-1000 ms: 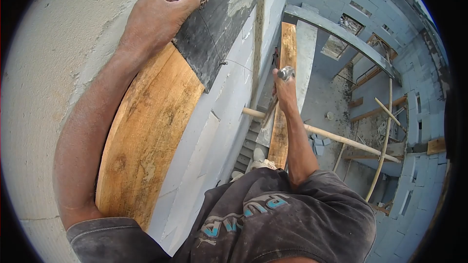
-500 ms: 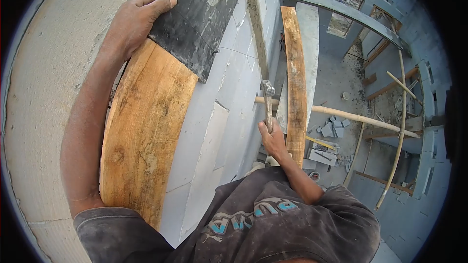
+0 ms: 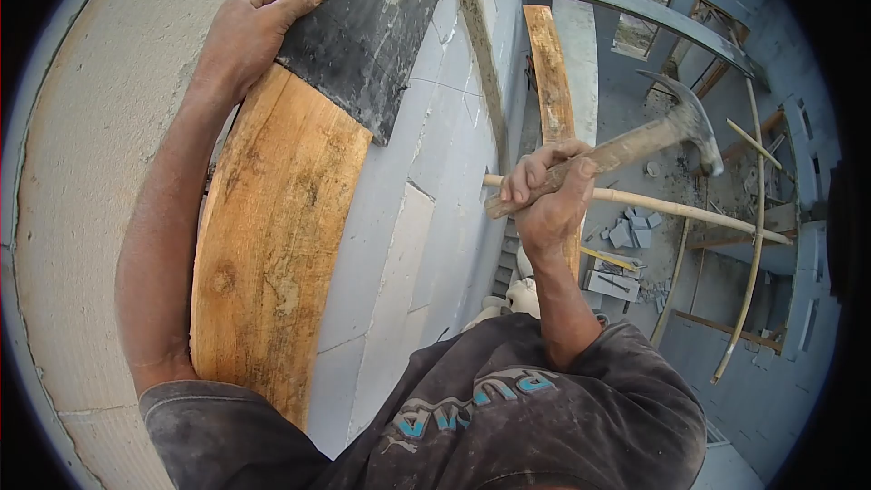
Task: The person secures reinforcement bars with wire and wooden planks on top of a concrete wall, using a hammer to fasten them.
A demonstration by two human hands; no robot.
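A claw hammer (image 3: 635,145) with a worn wooden handle is gripped in my right hand (image 3: 553,195), raised to the right of the wall. Its metal head points away to the upper right. My left hand (image 3: 249,36) grips the upper left edge of a black board (image 3: 363,41), its thumb by a small twisted bit of wire; the other fingers are partly hidden. Under the lower end of the black board lies a wooden plank (image 3: 277,236), along the side of the block wall (image 3: 386,245).
A second wooden plank (image 3: 551,73) stands beyond the wall. A bamboo pole (image 3: 662,206) crosses behind my right hand, and another pole (image 3: 758,218) stands at right. Far below on the floor are broken blocks (image 3: 632,229) and a yellow tool (image 3: 610,259).
My right hand has lifted the hammer up and to the right, swinging its head away from the wall. My left hand stays at the black board's edge.
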